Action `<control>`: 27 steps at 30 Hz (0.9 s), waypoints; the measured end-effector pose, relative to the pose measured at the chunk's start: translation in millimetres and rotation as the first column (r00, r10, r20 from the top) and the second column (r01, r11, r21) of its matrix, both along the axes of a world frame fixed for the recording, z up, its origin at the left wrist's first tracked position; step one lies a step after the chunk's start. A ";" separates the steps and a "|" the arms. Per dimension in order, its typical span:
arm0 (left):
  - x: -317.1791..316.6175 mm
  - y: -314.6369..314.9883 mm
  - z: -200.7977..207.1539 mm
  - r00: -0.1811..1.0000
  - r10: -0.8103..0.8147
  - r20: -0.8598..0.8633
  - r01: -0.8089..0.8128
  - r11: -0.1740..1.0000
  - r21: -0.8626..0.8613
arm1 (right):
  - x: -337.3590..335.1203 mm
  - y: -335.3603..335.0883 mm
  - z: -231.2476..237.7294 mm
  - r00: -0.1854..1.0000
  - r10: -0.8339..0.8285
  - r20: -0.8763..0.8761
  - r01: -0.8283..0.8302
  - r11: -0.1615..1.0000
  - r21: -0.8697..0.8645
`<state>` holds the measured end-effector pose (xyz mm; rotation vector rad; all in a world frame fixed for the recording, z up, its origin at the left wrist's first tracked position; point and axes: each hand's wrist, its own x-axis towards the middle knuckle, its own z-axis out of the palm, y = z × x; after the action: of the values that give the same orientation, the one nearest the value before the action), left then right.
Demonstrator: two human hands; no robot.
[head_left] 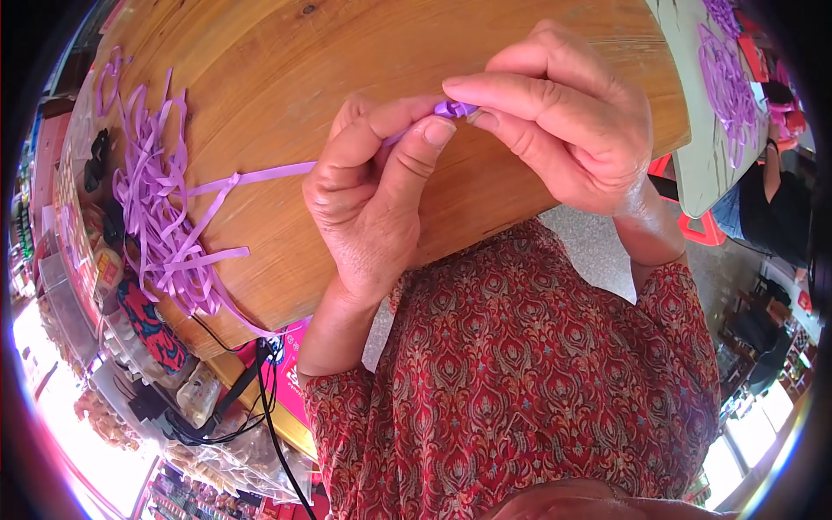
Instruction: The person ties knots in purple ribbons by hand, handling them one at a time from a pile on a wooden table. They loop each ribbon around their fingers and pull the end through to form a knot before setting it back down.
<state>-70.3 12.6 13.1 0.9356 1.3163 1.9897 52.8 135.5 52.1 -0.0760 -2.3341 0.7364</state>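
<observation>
- My left hand (pixel 373 195) is narrowed to a pinch, thumb and forefinger holding the purple ribbon (pixel 455 108), which is bunched into a small fold above the counter (pixel 277 95).
- My right hand (pixel 576 121) is narrow too, its forefinger and thumb at the right end of that fold; I cannot tell from here whether they grip it or only touch it.
- The fold is small in my view and partly covered by fingertips, so I cannot make out whether it is a knot, a loop or a weave.
- A flat strip (pixel 260 176) runs from the loose ribbon pile (pixel 169 199) to my left hand, which hides part of its path.
- The pile lies tangled at the left of the counter; I can't trace single strands through it, and one trails over the near edge beside a pink package (pixel 284 381), itself partly behind my left sleeve (pixel 334 407).
- At upper right, more purple ribbon (pixel 728 91) lies on a pale tabletop (pixel 700 178) that the view cuts off.
- Past it, another person (pixel 776 208) in dark clothing shows only in part, bent by the lens.
- Bagged goods (pixel 234 464) at lower left are too warped and glary for me to identify.
</observation>
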 end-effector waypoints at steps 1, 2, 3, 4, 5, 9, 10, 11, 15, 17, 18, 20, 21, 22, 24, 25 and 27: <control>-0.5 0.4 0.4 0.998 0.021 -0.064 -0.023 0.999 -0.024 | 0.2 0.4 0.7 1.000 -0.001 0.000 0.001 1.000 -0.001; -0.9 -0.1 0.5 0.998 0.020 -0.064 -0.021 0.999 -0.024 | 0.6 0.8 1.7 1.000 -0.005 0.008 0.005 1.000 0.020; -1.2 -1.3 0.7 0.993 0.034 -0.114 -0.039 0.998 -0.041 | 1.0 1.1 2.2 1.000 -0.009 0.017 0.009 0.999 0.042; -1.3 -2.0 1.4 0.985 0.049 -0.164 -0.059 0.997 -0.056 | 1.0 1.3 2.9 1.000 -0.010 0.016 0.009 0.999 0.042; -0.9 -1.7 2.2 0.985 0.049 -0.165 -0.059 0.997 -0.056 | 0.9 1.6 3.3 1.000 -0.006 0.013 0.005 0.998 0.058; -0.5 -1.6 1.2 0.980 0.070 -0.186 -0.084 0.994 -0.070 | -1.6 -1.6 11.4 0.998 -0.026 0.055 0.018 0.990 0.141; -0.6 -1.5 1.2 0.976 0.075 -0.204 -0.089 0.994 -0.063 | -1.7 -1.3 11.1 0.998 -0.027 0.055 0.019 0.990 0.140; -0.4 -1.3 1.2 0.976 0.074 -0.204 -0.088 0.994 -0.064 | -2.1 -0.4 10.4 1.000 -0.015 0.019 0.011 0.982 0.191; -0.8 -0.8 -0.1 0.939 0.116 -0.325 -0.126 0.992 -0.008 | -4.1 0.8 11.6 0.999 0.015 -0.038 -0.002 0.947 0.320; -1.0 -0.7 0.5 0.930 0.118 -0.347 -0.128 0.992 -0.007 | -5.8 3.7 13.8 0.999 0.040 -0.014 -0.034 0.955 0.295; -1.0 -0.9 0.8 0.934 0.114 -0.338 -0.126 0.992 -0.014 | -6.3 4.6 14.7 0.998 0.067 0.008 -0.067 0.961 0.269; -1.3 -1.3 1.3 0.937 0.115 -0.331 -0.129 0.991 -0.022 | -5.8 4.2 15.5 0.997 0.076 0.013 -0.077 0.978 0.195; -0.7 -0.6 1.4 0.941 0.125 -0.316 -0.137 0.990 -0.017 | -4.9 4.2 16.3 0.996 0.084 0.018 -0.085 0.989 0.120; -0.3 -0.2 1.4 0.945 0.130 -0.299 -0.140 0.990 -0.011 | -3.2 3.9 17.0 0.996 0.087 0.024 -0.088 0.995 0.045; -0.5 -1.2 2.9 0.945 0.124 -0.303 -0.132 0.991 -0.007 | -1.3 3.6 17.9 0.995 0.095 0.035 -0.091 0.990 -0.105; -0.7 -1.3 3.5 0.944 0.118 -0.308 -0.125 0.992 -0.002 | -0.8 3.5 18.0 0.994 0.099 0.040 -0.090 0.980 -0.179; -1.7 -1.4 3.5 0.942 0.114 -0.315 -0.123 0.992 -0.008 | -0.1 3.2 18.0 0.993 0.109 0.049 -0.087 0.942 -0.324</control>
<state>-72.0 11.3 16.6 1.2251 1.6022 1.9623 52.6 138.7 70.0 -0.1303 -2.2708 1.1775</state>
